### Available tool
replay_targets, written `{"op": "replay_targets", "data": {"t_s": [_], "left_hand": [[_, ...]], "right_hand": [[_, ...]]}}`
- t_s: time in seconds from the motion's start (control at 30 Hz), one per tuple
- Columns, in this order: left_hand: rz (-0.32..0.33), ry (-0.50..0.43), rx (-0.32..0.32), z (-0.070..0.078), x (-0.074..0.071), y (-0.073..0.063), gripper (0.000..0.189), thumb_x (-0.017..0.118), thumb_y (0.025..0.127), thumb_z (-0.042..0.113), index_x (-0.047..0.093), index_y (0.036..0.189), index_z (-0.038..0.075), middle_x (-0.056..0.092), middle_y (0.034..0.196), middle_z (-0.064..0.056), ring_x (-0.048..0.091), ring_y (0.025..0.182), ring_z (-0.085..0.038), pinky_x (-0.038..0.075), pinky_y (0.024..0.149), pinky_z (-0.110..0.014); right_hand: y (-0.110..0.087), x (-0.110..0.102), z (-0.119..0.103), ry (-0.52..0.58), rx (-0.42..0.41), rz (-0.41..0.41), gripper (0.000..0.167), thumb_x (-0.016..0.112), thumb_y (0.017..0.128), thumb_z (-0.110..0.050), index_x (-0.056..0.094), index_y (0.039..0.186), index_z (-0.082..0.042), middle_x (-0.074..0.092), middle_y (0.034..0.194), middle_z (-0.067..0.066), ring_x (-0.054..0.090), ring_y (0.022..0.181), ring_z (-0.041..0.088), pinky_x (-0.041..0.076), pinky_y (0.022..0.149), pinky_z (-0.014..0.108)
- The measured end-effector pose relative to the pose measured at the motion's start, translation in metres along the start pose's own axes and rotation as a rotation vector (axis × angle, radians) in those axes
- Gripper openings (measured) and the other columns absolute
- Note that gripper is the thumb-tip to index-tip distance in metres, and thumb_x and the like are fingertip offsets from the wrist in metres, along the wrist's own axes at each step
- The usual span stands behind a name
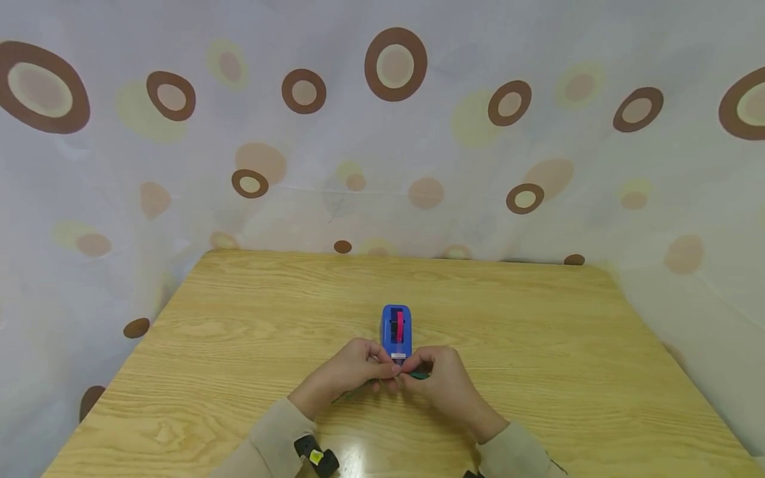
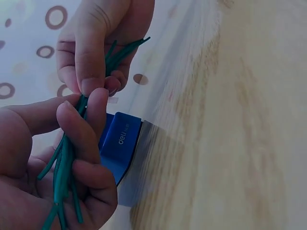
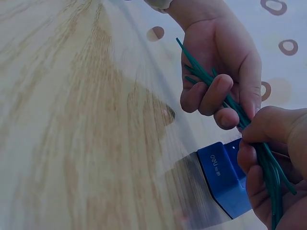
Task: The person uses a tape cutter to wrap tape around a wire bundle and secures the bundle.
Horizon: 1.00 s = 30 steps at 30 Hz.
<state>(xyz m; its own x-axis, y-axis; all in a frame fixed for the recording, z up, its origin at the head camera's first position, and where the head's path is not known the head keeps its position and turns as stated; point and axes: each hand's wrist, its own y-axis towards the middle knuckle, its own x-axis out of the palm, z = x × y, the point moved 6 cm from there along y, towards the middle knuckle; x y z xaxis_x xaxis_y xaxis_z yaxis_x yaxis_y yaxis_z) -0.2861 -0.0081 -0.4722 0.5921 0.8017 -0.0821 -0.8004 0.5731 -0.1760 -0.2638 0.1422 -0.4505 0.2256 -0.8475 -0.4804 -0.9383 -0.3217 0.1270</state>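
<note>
A bundle of thin green strands (image 2: 62, 167) runs through both hands, which meet at its middle. My left hand (image 1: 355, 370) pinches it between thumb and fingertips, with loose ends spreading past the palm in the left wrist view. Close against it, my right hand (image 1: 441, 385) pinches the bundle from the other side; strands (image 3: 273, 175) fan out there too. Just beyond the fingertips stands a blue tape dispenser (image 1: 387, 335) with a pink-red roll core (image 1: 400, 326). The fingers hide the bundle's middle.
The hands work low over a wood-grain table (image 1: 263, 312). A pale curtain (image 1: 335, 146) with brown and beige rings hangs behind the table and down both sides. A black strap device (image 1: 317, 456) sits on the left sleeve.
</note>
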Motion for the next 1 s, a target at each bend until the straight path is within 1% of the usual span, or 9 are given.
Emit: {"op": "replay_targets", "data": {"t_s": [0.17,0.37,0.53,0.63,0.83,1.0], "left_hand": [[0.003,-0.031,0.023,-0.0012,0.0006,0.0024,0.013,0.067,0.095,0.009,0.066,0.09,-0.003,0.073,0.081,-0.015,0.062,0.062,-0.011,0.048,0.057,-0.022],[0.052,-0.003,0.045,0.0007,-0.0009,0.0014,0.012,0.069,0.092,0.007,0.069,0.089,-0.004,0.073,0.083,-0.015,0.065,0.067,-0.013,0.05,0.06,-0.024],[0.093,0.007,0.049,0.0048,-0.0021,-0.0024,0.013,0.072,0.09,0.008,0.071,0.088,-0.004,0.073,0.082,-0.012,0.065,0.068,-0.015,0.051,0.062,-0.026],[0.119,0.031,0.06,0.0066,-0.0029,-0.0037,0.013,0.074,0.089,0.01,0.073,0.088,-0.003,0.072,0.08,-0.008,0.064,0.067,-0.015,0.052,0.062,-0.027],[0.14,0.084,0.1,0.0036,-0.004,-0.002,0.011,0.075,0.088,0.011,0.074,0.087,0.0,0.071,0.082,-0.004,0.065,0.073,-0.014,0.053,0.065,-0.027],[0.16,0.128,0.119,0.0019,-0.0033,-0.0022,0.009,0.076,0.088,0.012,0.074,0.085,0.004,0.07,0.083,-0.002,0.065,0.073,-0.012,0.054,0.065,-0.026]], "right_hand": [[0.0001,-0.0003,0.0005,0.001,-0.004,0.005,0.007,0.079,0.081,-0.004,0.073,0.08,-0.008,0.072,0.085,-0.001,0.066,0.087,0.015,0.054,0.081,0.03],[0.001,-0.0003,0.0018,0.015,-0.009,0.005,0.007,0.079,0.081,-0.005,0.073,0.081,-0.006,0.072,0.085,-0.002,0.066,0.088,0.015,0.053,0.083,0.03],[0.0019,-0.0009,0.003,-0.001,-0.006,0.01,0.008,0.08,0.081,-0.007,0.072,0.082,-0.008,0.071,0.086,-0.003,0.065,0.085,0.016,0.053,0.078,0.026],[0.0024,-0.0019,0.0047,-0.01,0.005,0.018,0.009,0.081,0.081,-0.009,0.072,0.082,-0.01,0.07,0.086,-0.003,0.063,0.083,0.016,0.053,0.075,0.025],[0.0016,-0.0041,0.0049,0.02,0.021,0.005,0.011,0.082,0.081,-0.012,0.072,0.084,-0.01,0.069,0.085,-0.002,0.06,0.078,0.016,0.052,0.07,0.025],[0.0013,-0.0054,0.006,0.046,0.048,-0.023,0.013,0.083,0.081,-0.014,0.072,0.085,-0.008,0.068,0.084,0.0,0.06,0.075,0.016,0.051,0.066,0.025]]}}
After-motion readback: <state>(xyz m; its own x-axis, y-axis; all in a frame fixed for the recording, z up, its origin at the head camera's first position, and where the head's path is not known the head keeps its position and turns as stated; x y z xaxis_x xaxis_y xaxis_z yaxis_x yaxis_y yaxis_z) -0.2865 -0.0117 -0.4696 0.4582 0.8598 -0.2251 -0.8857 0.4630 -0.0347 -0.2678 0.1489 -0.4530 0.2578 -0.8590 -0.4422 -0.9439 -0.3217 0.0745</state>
